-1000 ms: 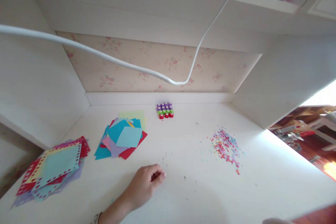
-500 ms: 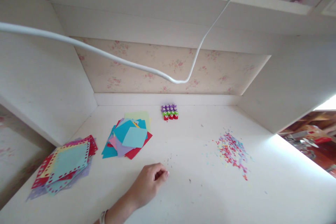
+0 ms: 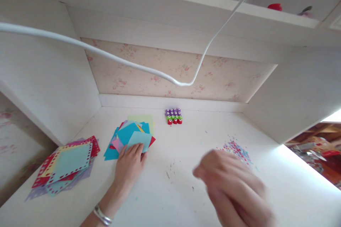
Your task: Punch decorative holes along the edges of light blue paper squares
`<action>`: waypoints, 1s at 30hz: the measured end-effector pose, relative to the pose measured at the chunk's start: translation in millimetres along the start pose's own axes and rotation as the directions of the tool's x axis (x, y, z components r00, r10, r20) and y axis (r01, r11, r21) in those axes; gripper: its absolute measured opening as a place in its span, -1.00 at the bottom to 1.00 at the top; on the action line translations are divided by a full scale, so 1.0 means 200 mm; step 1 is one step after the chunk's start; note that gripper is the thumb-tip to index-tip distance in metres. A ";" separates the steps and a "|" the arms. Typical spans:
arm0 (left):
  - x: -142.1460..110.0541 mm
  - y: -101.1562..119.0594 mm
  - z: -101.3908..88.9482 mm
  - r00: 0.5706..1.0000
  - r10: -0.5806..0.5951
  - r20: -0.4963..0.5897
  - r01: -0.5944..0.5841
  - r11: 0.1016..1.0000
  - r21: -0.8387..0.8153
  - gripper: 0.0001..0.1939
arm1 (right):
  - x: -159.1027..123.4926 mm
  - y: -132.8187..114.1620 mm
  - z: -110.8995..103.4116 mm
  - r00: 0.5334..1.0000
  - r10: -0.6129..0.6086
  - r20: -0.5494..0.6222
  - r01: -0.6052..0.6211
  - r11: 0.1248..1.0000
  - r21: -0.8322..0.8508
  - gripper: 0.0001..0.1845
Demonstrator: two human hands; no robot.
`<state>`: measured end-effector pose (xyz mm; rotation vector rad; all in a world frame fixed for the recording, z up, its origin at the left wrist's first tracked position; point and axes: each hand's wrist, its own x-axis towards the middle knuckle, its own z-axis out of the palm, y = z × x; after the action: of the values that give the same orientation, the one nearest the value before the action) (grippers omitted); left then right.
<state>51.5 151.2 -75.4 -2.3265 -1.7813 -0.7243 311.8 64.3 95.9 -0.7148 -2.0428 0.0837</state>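
Observation:
My left hand (image 3: 129, 165) lies flat with fingers stretched out on the near edge of a loose pile of coloured paper squares (image 3: 127, 133), touching the top light-blue sheet. My right hand (image 3: 233, 186) is raised over the desk at the right, blurred by motion, so its fingers cannot be made out. It partly covers a scatter of small paper punch-outs (image 3: 238, 149). A block of small purple, green and red craft punches (image 3: 173, 116) stands near the back wall.
A second stack of paper sheets with punched borders (image 3: 66, 161) lies at the left of the white desk (image 3: 173, 191). A white cable (image 3: 112, 58) hangs across the view. Shelf walls close in both sides; a shelf runs overhead.
My left hand has moved from the bare desk up and left onto the paper pile and opened flat. My right hand has come into view from the lower right.

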 end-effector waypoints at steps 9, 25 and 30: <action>-0.02 0.00 -0.02 0.998 0.065 -0.005 -0.065 0.996 0.057 -0.61 | -0.08 1.05 0.44 0.646 0.757 0.096 -0.718 0.646 -0.260 -0.60; -0.15 0.31 -0.06 0.860 0.500 0.100 -0.416 0.801 -0.430 -0.81 | -0.16 1.29 0.48 0.647 0.756 0.101 -0.712 0.646 -0.275 -0.71; -0.14 0.31 -0.09 0.868 0.488 0.092 -0.392 0.787 -0.477 -0.83 | -0.27 1.10 0.45 0.634 0.772 0.042 -0.766 0.635 -0.103 -0.68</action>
<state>99.7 101.6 -60.1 -3.0737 -1.1101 -0.8989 359.9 237.4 -67.8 -1.6319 -1.6698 0.5431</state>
